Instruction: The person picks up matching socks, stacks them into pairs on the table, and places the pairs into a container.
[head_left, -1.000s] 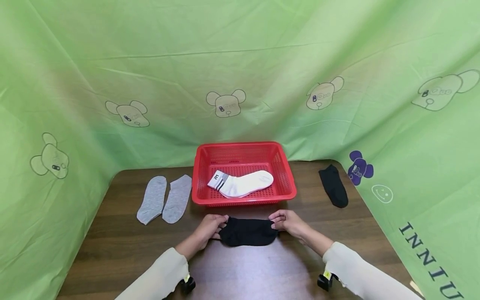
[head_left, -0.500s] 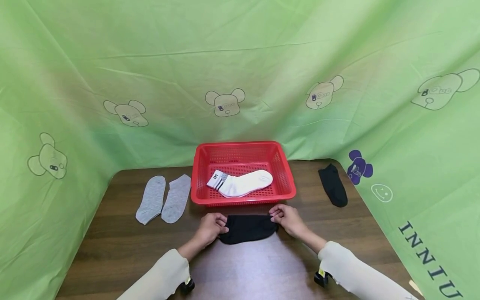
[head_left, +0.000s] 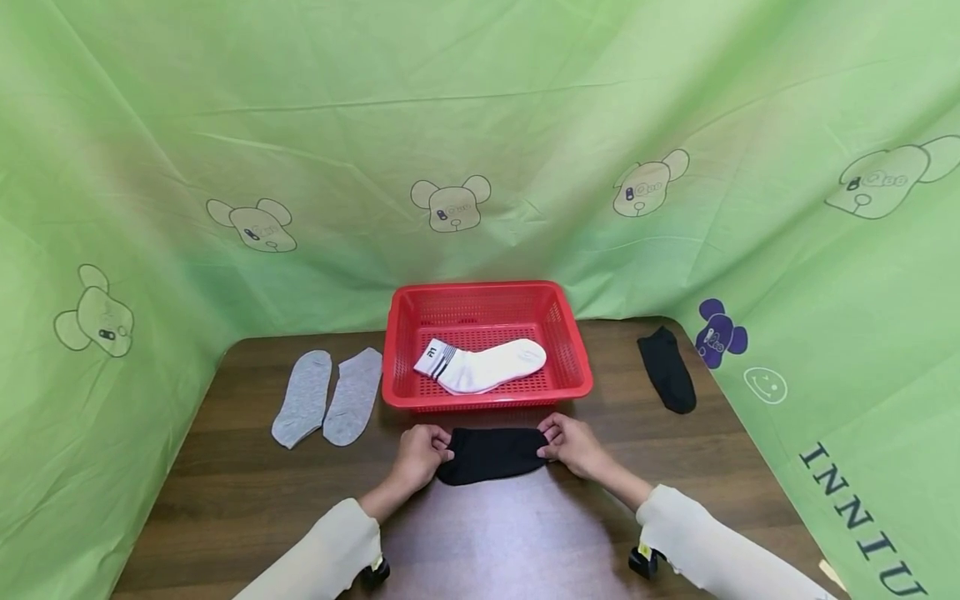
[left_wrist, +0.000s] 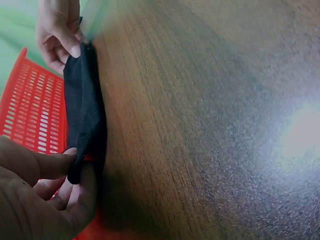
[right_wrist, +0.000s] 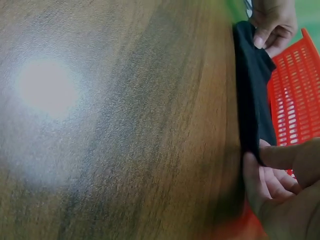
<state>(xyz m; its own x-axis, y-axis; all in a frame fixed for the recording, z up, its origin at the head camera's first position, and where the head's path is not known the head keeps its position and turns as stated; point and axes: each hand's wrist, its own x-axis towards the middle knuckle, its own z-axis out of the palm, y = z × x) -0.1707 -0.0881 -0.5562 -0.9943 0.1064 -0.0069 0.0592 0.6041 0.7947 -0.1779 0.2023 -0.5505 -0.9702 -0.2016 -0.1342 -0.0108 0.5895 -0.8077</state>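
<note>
A black ankle sock [head_left: 495, 455] is stretched sideways between my two hands, just in front of the red basket. My left hand [head_left: 420, 457] pinches its left end between thumb and fingers. At the other end, my right hand [head_left: 573, 443] pinches the sock's upper right corner. In the left wrist view the sock [left_wrist: 87, 105] hangs with its lower edge close to the table; whether it touches is hard to tell. The right wrist view shows the thumb and fingers of my right hand [right_wrist: 280, 185] closed on the fabric.
Behind the hands stands a red plastic basket [head_left: 487, 402] with white striped socks [head_left: 487, 367] in it. Two grey socks [head_left: 302, 398] lie left of it on the wooden table [head_left: 225, 500]. Another black sock [head_left: 667, 371] lies at the right. A green curtain [head_left: 465, 100] surrounds the table.
The black sock has shifted slightly up toward the basket and its top edge has become straighter. My right hand has regripped its corner, thumb now over the front.
</note>
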